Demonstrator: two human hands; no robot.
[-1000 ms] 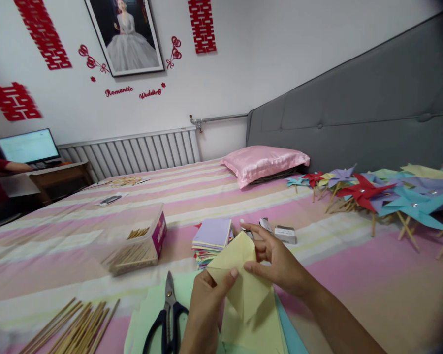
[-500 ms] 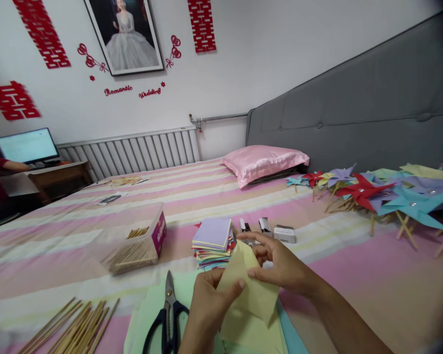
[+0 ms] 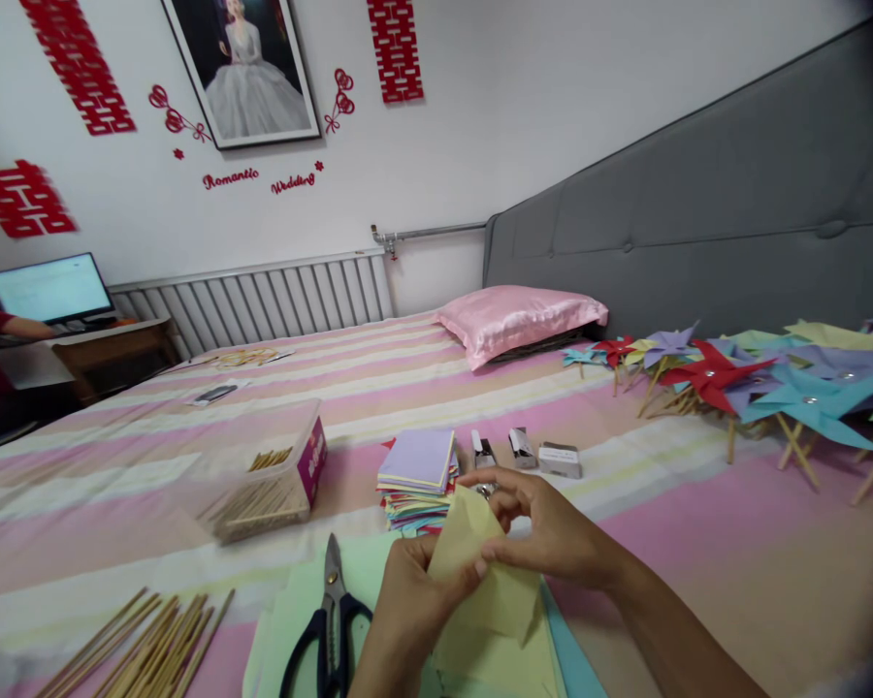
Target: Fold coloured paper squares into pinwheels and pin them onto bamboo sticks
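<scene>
At the lower left a loose bundle of wooden sticks is spread on the striped bed, and beyond it more sticks are kept in a clear plastic box. Black-handled scissors are laid blades-away on pale green paper just beside the left hand; a careless sweep of that wrist could knock them or catch a blade. A folded yellow paper square is held up just above the sheets lying below it, pinched by the left thumb and fingers at its near edge and gripped at its top by the curled fingers of the right hand. Uneven pressure could skew the crease or tear the fold. A stack of coloured paper sits close behind and could be toppled. Finished pinwheels are piled well apart at the right.
</scene>
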